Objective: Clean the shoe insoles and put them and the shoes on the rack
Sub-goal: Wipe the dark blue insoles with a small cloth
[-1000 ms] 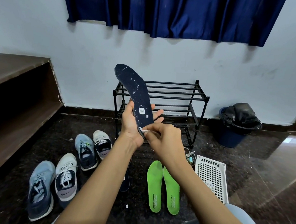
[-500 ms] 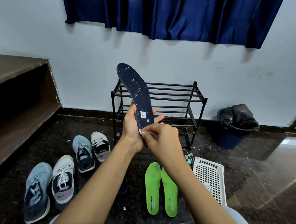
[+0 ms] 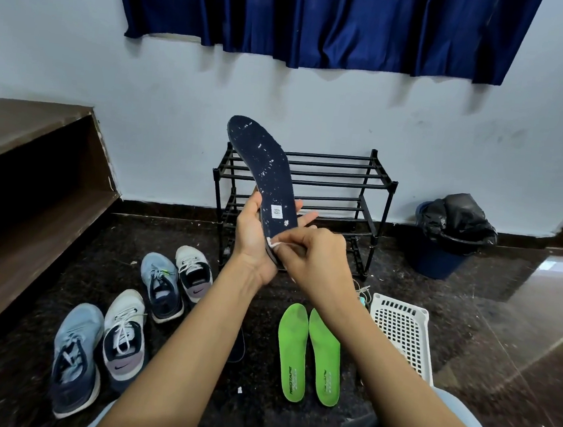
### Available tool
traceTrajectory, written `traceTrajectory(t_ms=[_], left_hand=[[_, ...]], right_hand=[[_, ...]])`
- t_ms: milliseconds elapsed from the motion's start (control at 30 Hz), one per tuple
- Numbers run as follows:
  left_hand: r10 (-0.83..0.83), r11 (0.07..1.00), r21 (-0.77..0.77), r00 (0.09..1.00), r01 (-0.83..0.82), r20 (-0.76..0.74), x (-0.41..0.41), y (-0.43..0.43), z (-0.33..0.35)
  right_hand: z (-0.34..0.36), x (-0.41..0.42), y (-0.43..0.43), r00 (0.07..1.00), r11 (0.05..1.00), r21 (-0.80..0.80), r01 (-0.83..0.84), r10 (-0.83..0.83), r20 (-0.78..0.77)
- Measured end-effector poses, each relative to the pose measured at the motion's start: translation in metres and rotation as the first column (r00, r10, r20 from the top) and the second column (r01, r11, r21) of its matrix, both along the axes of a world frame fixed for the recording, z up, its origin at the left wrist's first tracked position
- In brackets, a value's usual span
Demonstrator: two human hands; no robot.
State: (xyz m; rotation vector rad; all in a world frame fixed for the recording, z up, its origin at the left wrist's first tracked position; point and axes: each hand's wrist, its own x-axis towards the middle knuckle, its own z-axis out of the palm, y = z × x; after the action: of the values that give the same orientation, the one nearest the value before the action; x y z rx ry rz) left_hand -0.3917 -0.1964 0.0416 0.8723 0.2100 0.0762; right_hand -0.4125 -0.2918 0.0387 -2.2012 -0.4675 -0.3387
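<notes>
Pointing toe-up, near-upright — navy insole (image 3: 270,174).

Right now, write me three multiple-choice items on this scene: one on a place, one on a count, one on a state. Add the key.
1. Where do the two bright green foam insoles lie?
A. On a rack shelf
B. On the dark polished floor, beside the white perforated plastic basket
C. Inside a shoe

2. How many lace-up sneakers stand on the floor?
A. Two
B. Four
C. Six

3. How is the dark navy speckled insole placed?
A. Flat on the floor
B. Tucked in the basket
C. Held upright by the left hand, the right hand pinching a small white scrap at its heel

Key: 1 B, they lie flat next to the basket; 2 B, two pairs sit together on the floor; 3 C, the left hand grips its lower end.
</notes>
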Motion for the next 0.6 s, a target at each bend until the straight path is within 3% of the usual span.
traceTrajectory(t_ms=[100,167,367,433,533,600], left_hand=[[-0.035,0.999,0.035,0.999,0.036,-0.006,-0.002,-0.006,-0.001],[-0.044,0.998,0.045,0.999,0.045,-0.015,-0.001,-0.007,-0.002],[0.008,1.0,-0.012,1.0,-0.008,-0.01,0.002,0.002,-0.002],[0.026,1.0,-0.011,1.0,-0.026,0.005,0.002,0.002,-0.001],[0.002,1.0,0.022,1.0,-0.002,-0.006,-0.001,-0.002,-0.001],[-0.051,0.997,0.061,0.998,0.053,-0.039,-0.002,-0.008,-0.003]], right_hand=[[0.004,-0.001,0.006,0.999,0.975,0.218,0.033,-0.039,0.025],[0.005,-0.001,0.008,0.999,0.971,0.236,0.032,-0.04,0.031],[-0.002,0.0,0.005,1.0,0.974,-0.226,0.019,-0.019,0.003],[-0.002,-0.002,0.005,0.999,0.988,-0.151,0.023,-0.019,0.031],[0.003,-0.004,0.006,0.999,0.991,0.132,0.03,-0.034,0.026],[0.004,-0.002,0.008,0.998,0.976,0.214,0.031,-0.041,0.041]])
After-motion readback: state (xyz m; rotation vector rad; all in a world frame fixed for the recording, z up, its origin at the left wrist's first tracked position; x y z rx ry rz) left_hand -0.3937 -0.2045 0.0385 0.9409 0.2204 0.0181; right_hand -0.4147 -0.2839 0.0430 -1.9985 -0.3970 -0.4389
